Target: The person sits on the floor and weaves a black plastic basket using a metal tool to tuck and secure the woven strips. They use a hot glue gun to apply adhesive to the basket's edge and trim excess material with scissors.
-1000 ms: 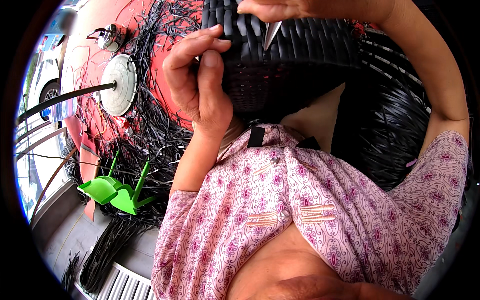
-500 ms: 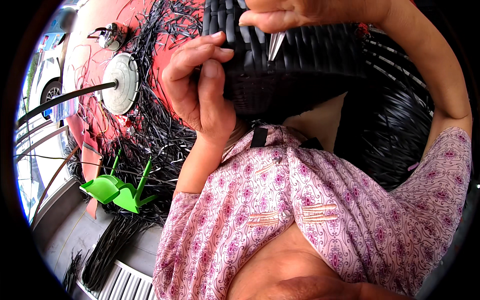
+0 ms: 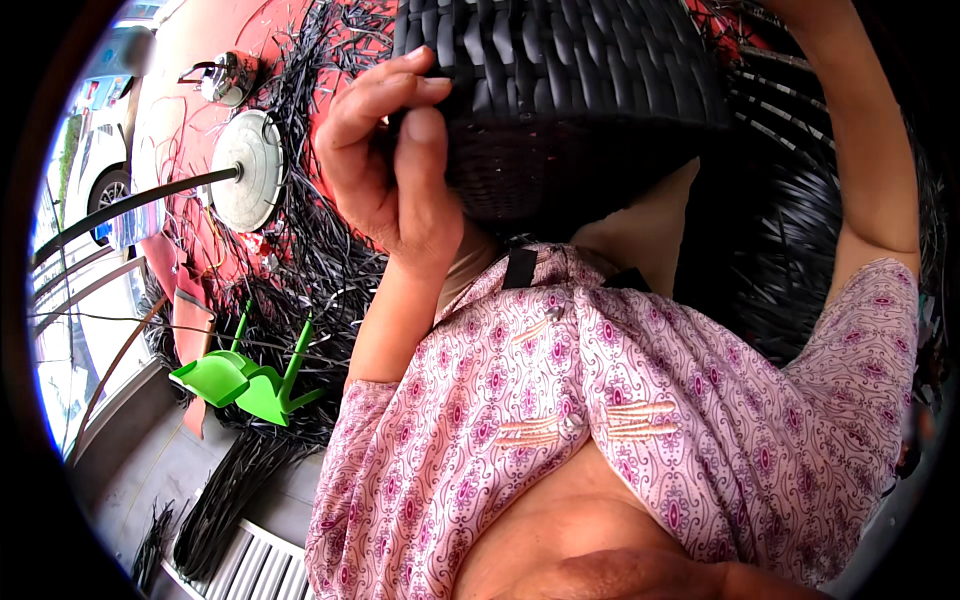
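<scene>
A black basket (image 3: 580,70) woven from flat glossy strips stands before me at the top of the head view, its near underside dark. At its left edge my left hand (image 3: 395,150) is closed, with curled fingers and the thumb against the weave. The fingers hide the exact spot they grip. My right forearm (image 3: 875,130) reaches up along the right side, while the right hand itself lies beyond the upper edge. Whatever that hand holds is out of sight.
Loose black strips (image 3: 300,260) lie heaped on the left over a red surface (image 3: 180,110). A round whitish disc (image 3: 247,190) and a small metal-coloured object (image 3: 228,78) lie there too. Green dustpan-like scoops (image 3: 260,392) sit lower left, and more dark strips (image 3: 790,250) fill the right.
My right hand has lifted away from the basket's front with its pointed metal tool, passing out of view toward the upper right. My left hand stays at the basket's left edge.
</scene>
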{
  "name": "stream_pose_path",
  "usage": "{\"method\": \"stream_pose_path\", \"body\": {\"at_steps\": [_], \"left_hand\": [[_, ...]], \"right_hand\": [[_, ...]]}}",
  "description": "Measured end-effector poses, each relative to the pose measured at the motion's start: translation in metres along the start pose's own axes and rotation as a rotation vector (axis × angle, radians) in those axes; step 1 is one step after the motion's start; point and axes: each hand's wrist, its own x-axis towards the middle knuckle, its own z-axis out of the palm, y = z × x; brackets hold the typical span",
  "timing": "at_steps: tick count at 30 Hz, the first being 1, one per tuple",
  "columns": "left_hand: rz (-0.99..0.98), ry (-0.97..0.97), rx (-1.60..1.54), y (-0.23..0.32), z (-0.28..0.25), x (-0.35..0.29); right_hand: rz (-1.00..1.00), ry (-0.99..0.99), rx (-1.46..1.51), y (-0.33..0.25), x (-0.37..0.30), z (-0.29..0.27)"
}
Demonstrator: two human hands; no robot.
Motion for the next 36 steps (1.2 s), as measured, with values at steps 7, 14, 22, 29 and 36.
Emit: {"method": "stream_pose_path", "body": {"at_steps": [7, 14, 22, 29, 36], "left_hand": [[0.288, -0.417, 0.651, 0.025, -0.004, 0.024], [0.347, -0.829, 0.944, 0.067, 0.01, 0.068], [0.306, -1.097, 1.067, 0.086, 0.016, 0.087], [0.164, -1.12, 1.105, 0.092, 0.024, 0.09], [0.396, -1.179, 1.171, 0.088, 0.018, 0.088]], "right_hand": [[1.07, 0.441, 1.005, -0.006, -0.109, -0.023], [1.369, 0.67, 1.487, -0.067, -0.219, 0.006], [1.577, 0.712, 1.646, -0.134, -0.24, 0.045], [1.62, 0.705, 1.777, -0.161, -0.256, 0.073], [1.578, 0.811, 1.8, -0.164, -0.255, 0.077]]}}
